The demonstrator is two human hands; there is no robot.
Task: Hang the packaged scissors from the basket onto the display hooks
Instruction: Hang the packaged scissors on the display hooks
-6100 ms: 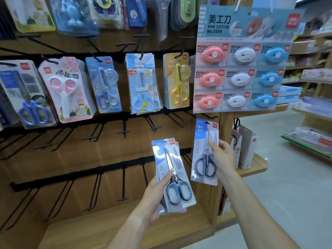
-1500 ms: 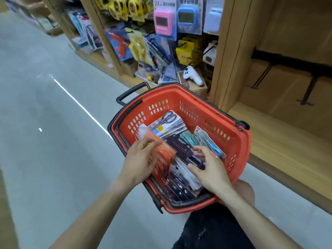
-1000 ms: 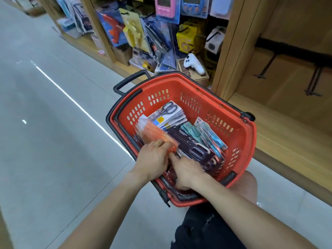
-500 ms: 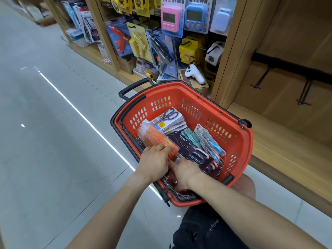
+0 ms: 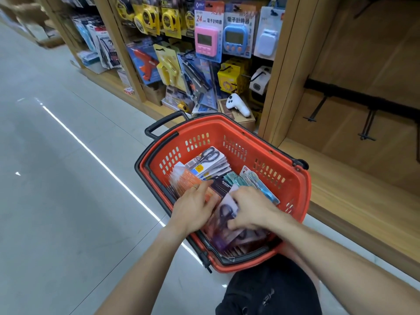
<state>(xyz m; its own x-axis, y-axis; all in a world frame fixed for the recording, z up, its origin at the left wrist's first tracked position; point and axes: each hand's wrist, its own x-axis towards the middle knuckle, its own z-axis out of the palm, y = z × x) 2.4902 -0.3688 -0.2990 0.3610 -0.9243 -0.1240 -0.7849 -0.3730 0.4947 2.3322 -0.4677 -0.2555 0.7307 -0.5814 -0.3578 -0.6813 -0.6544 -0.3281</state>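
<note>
A red shopping basket (image 5: 204,130) stands on the floor in front of me, holding several stacks of packaged scissors. My left hand (image 5: 193,208) rests with fairly straight fingers on the orange packs (image 5: 185,178), pressing them to the left. With its fingers curled, my right hand (image 5: 254,210) grips a dark purple scissors pack (image 5: 223,215), which is blurred and tilted up from the near end of the basket. White packs with black scissors (image 5: 209,159) and teal packs (image 5: 258,181) lie further in. Bare black display hooks (image 5: 368,127) stick out of the wooden panel at the right.
A low wooden shelf (image 5: 352,187) runs along the right, just beyond the basket. Behind the basket hang timers (image 5: 208,40), tape measures and tools, with a white controller (image 5: 237,104) on a box. Grey floor tiles lie to the left. My dark-clothed knee (image 5: 270,289) is below the basket.
My right hand has lifted the dark purple pack up out of the stack, moving slightly right. The left hand stays on the orange packs. Six seconds ago I was at the display holding scissors packs.
</note>
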